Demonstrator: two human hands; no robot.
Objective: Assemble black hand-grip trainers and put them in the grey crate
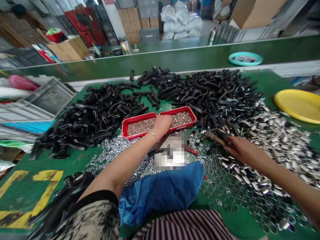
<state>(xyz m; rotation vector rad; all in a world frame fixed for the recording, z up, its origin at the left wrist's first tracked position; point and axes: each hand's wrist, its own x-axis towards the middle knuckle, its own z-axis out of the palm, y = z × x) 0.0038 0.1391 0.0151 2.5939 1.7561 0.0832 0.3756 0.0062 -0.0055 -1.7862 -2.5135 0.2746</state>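
Observation:
My left hand (163, 123) reaches down into the right part of a red tray (142, 135) of small copper-coloured metal pieces (182, 118). Its fingers are curled downward, and their tips are hidden among the pieces. My right hand (236, 146) is wrapped round the wooden handle of a hammer (216, 138), whose head points left over scattered rings. Between the hands lies a pale block (160, 163), partly pixelated, with a black handle-like part (157, 151) across it. A red-handled tool (191, 151) lies beside the block.
Black plastic parts (100, 113) are heaped at the back and left. Silver sleeves (280, 136) and metal rings (220, 190) spread on the right. Small nut-like rings (112, 153) lie left of centre. A blue cloth (162, 193) lies in front; a yellow plate (300, 105) stands right.

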